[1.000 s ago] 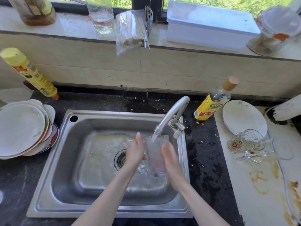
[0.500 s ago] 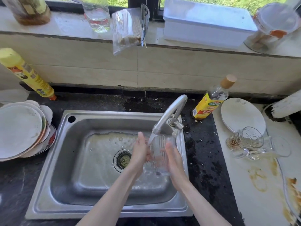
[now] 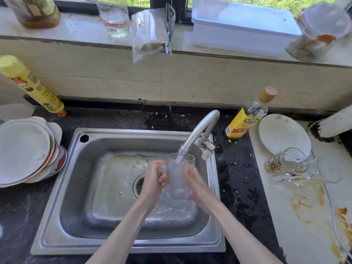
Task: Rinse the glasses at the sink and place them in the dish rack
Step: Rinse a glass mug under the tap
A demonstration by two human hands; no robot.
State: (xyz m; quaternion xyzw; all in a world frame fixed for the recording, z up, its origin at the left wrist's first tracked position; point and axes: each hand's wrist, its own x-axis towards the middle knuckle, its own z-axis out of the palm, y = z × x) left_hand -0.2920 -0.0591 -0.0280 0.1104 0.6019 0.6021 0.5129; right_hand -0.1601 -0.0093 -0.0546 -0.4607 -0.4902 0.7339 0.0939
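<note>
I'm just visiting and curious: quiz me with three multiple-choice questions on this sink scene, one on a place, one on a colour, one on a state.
1. Where is the ribbed glass?
A. on the windowsill
B. under the faucet
C. on the plates

2. What colour is the cap of the spray can at left?
A. yellow
B. blue
C. black

3. The faucet is:
A. off
B. dripping
C. running

Answers:
1 B: both hands hold it beneath the spout, over the sink.
2 A: its top is yellow.
3 C: a stream pours into the glass.
</note>
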